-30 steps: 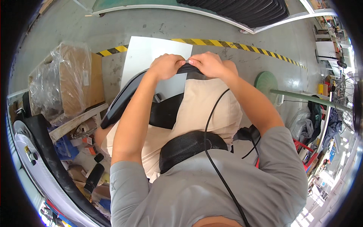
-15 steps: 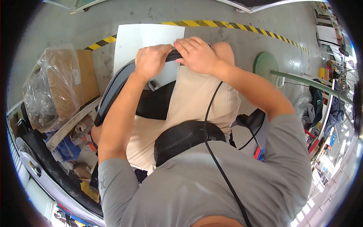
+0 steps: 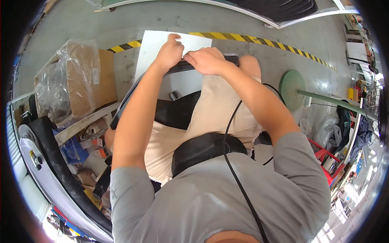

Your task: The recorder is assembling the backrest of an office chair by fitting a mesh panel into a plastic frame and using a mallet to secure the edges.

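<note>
Lifting off the dark strip, the left hand now spreads over white sheet; right hand keeps its grip.

Brown cardboard box wrapped in clear plastic, far left on floor. Small blue and orange packets cluttered just below.

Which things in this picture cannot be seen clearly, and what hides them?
Head view only:
- Long dark strip: both hands cover its middle, so its shape there is hidden.
- Left hand and right hand: only the backs show; the grip underneath cannot be judged.
- White sheet: the left hand and arm cover its near part.
- Cardboard box: crumpled clear plastic blurs it.
- Small parts in the shelf: too small to tell.
</note>
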`<state>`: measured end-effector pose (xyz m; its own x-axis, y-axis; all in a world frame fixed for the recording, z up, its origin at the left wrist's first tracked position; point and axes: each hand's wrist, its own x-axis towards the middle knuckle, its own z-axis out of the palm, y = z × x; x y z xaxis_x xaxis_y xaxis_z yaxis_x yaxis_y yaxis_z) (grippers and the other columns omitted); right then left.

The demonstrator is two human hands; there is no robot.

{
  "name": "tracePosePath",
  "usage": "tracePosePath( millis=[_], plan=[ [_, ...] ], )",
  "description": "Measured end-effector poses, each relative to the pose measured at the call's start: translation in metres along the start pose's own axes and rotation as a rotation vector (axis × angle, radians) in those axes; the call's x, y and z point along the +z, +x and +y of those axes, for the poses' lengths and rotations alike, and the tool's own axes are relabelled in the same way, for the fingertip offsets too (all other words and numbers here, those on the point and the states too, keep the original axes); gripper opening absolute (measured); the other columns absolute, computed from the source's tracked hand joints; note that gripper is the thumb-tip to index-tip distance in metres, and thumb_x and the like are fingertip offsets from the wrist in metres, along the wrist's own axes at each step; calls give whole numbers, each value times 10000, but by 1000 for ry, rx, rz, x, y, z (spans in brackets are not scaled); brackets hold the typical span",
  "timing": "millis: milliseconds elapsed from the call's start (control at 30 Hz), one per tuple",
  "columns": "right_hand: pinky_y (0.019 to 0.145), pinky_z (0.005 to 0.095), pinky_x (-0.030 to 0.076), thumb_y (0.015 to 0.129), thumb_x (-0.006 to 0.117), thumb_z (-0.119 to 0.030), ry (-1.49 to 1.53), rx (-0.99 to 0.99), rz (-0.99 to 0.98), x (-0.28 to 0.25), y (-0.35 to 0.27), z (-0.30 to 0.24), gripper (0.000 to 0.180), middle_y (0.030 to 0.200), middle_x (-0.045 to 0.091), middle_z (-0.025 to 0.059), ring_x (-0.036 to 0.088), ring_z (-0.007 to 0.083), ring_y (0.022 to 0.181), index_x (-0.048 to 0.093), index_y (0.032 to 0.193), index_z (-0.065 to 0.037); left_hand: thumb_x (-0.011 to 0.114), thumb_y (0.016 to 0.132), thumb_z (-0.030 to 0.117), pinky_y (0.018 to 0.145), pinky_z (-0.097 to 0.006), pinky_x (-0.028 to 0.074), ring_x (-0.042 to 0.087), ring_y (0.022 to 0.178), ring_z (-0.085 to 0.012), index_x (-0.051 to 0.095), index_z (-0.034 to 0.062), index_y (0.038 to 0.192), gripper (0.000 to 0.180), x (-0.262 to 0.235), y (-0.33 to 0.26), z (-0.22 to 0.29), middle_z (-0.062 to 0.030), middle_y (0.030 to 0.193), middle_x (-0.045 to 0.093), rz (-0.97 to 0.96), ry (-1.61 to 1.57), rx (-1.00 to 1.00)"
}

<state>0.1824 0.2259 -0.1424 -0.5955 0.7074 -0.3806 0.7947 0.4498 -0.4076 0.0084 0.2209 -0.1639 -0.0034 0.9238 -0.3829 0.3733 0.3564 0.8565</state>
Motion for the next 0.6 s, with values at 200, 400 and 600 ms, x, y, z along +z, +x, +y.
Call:
tracePosePath(
  millis=[200, 400, 600],
  plan=[
    [872, 521, 527, 1084, 382, -471, 21, -42, -38, -7, 2, 10, 403, 990, 753, 132, 702, 380, 992, 694, 1189, -237, 386, 1093, 491, 1088, -412, 433, 595, 1262, -408, 656, -10, 1306, 607, -49, -1, 3, -267, 1343, 641, -541, 594, -13],
    [899, 508, 524, 1080, 383, -489, 67, -5, 12, -2, -4, -1, 413, 1039, 759, 92, 703, 354, 1030, 689, 1248, -269, 479, 1092, 373, 940, -454, 504, 667, 1060, -436, 690, 6, 1225, 444, -46, -30, -13, -263, 1107, 717, -386, 481, 222],
    [860, 513, 532, 1083, 375, -509, 57, 21, -47, -7, 3, -7, 442, 997, 745, 125, 694, 377, 992, 698, 1217, -238, 556, 1055, 304, 779, -492, 529, 666, 822, -452, 736, 60, 1094, 305, -41, -32, -22, -231, 863, 709, -207, 519, 440]
  ],
)
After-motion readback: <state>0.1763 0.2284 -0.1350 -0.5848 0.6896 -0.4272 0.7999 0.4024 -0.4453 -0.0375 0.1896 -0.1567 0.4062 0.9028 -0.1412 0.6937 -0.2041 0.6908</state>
